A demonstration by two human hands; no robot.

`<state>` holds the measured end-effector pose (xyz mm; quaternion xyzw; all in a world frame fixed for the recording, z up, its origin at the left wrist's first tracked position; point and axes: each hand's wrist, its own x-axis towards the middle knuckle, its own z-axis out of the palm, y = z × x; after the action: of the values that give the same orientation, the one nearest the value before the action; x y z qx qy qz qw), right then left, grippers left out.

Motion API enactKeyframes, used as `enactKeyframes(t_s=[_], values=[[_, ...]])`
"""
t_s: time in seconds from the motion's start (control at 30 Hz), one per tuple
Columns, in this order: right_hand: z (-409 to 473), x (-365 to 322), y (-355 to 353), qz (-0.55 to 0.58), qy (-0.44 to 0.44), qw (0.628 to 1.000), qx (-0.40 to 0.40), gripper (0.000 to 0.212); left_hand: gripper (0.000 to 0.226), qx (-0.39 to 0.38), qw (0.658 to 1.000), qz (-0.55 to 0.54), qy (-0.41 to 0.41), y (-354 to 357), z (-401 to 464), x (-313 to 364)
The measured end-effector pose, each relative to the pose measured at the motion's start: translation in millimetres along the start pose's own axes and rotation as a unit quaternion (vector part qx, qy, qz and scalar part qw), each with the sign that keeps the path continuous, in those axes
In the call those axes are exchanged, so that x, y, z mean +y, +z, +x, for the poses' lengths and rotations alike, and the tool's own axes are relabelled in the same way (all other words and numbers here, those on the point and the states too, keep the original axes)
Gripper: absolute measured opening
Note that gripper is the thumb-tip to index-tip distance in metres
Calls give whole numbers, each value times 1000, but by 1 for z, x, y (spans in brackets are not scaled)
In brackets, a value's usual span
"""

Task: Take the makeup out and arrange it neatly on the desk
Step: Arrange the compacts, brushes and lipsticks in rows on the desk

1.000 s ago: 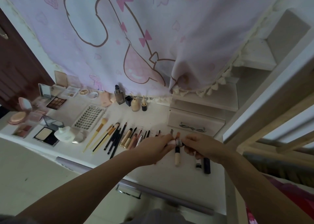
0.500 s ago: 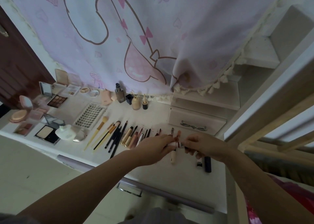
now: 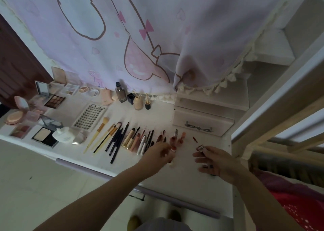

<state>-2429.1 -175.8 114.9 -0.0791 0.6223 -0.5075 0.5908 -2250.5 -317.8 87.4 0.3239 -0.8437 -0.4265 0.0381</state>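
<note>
A white desk (image 3: 184, 176) is taken as reference. A pink printed curtain (image 3: 140, 38) is hung over its far edge; a small drawer unit (image 3: 201, 124) is set at the far right corner. Palettes and compacts (image 3: 54, 101) are laid out at the far left. A lash tray (image 3: 89, 117) is placed right of them. A row of brushes and pencils (image 3: 112, 139) is lined up along the middle. The left hand (image 3: 157, 153) is curled around a red-topped lip-gloss tube (image 3: 173, 149) at the row's right end. The right hand (image 3: 213, 160) is seen pinching the tube's cap (image 3: 200, 148), wand (image 3: 194, 139) pointing away, apart from the tube.
</note>
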Motion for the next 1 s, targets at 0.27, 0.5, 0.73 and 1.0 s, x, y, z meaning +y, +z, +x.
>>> enactKeyframes(t_s=[0.27,0.5,0.73,1.0], values=[[29,38,11,-85,-61,988,117,11,23,90,993,-15,-80,50,20,-5],[83,65,26,-367,-178,893,189,16,21,144,969,199,-38,71,43,-23],[103,82,33,-446,-202,853,183,19,34,155,958,241,-23,79,48,-39],[102,81,30,-432,-165,867,186,30,29,150,963,222,-19,74,36,-46]])
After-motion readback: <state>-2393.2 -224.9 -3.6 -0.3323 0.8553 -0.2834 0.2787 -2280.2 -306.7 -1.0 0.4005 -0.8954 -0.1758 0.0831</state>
